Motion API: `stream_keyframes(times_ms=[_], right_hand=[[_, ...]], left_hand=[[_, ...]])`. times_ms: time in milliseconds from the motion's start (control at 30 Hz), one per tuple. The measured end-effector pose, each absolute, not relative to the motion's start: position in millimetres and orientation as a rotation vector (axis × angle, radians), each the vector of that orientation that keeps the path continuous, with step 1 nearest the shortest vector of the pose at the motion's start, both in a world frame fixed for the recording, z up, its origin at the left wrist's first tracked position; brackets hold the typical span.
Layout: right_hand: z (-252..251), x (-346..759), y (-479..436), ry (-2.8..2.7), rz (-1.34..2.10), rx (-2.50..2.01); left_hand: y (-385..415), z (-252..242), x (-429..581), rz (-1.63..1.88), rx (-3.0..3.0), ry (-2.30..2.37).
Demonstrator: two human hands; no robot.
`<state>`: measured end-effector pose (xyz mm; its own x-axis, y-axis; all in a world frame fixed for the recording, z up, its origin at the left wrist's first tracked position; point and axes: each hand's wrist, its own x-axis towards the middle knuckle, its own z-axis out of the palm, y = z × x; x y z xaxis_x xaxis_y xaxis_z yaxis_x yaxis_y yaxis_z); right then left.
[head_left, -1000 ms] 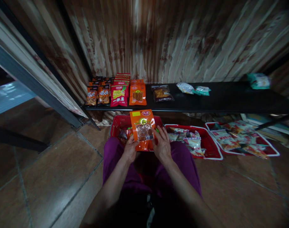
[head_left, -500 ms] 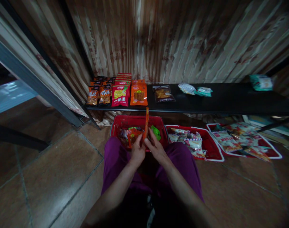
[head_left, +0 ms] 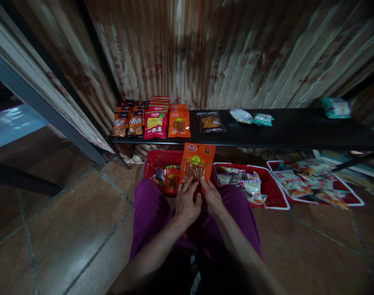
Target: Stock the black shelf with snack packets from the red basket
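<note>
The left hand (head_left: 187, 207) lays fingers on the orange packet (head_left: 199, 157) — gripping or not, I cannot tell; the right hand (head_left: 214, 200) grasps its lower edge, before the red basket (head_left: 151, 163). Light pressure should prevent creasing.

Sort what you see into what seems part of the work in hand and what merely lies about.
Probably part of it:
orange packet, touched by left hand, held by right hand
left basket
matching orange packets

Probably lying about:
teal packet, far right
middle basket
right basket
</note>
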<state>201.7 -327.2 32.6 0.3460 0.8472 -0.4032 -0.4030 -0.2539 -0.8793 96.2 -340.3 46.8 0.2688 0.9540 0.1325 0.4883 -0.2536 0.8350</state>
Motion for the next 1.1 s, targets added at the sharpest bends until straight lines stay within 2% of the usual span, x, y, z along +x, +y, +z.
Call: stream_keyframes(times_ms=[233,367,533,1100], right_hand=[[42.9,214.3,-328.9,-0.350,1.440,-1.197],[39.4,222.4,-332.3,-0.381,1.550,-1.184],[42.2,225.2,-338.1,-0.414,1.653,-1.209],[39.6,226.1,-340.1,-0.451,1.710,-1.193]], left_hand=[[-297.7,53.1,74.7,1.233,1.603,1.389],[-267.9,47.4,69.4,1.340,1.220,1.300],[-252.4,52.6,69.2,1.285,0.819,1.016],[-252.5,62.4,65.5,1.229,0.509,0.976]])
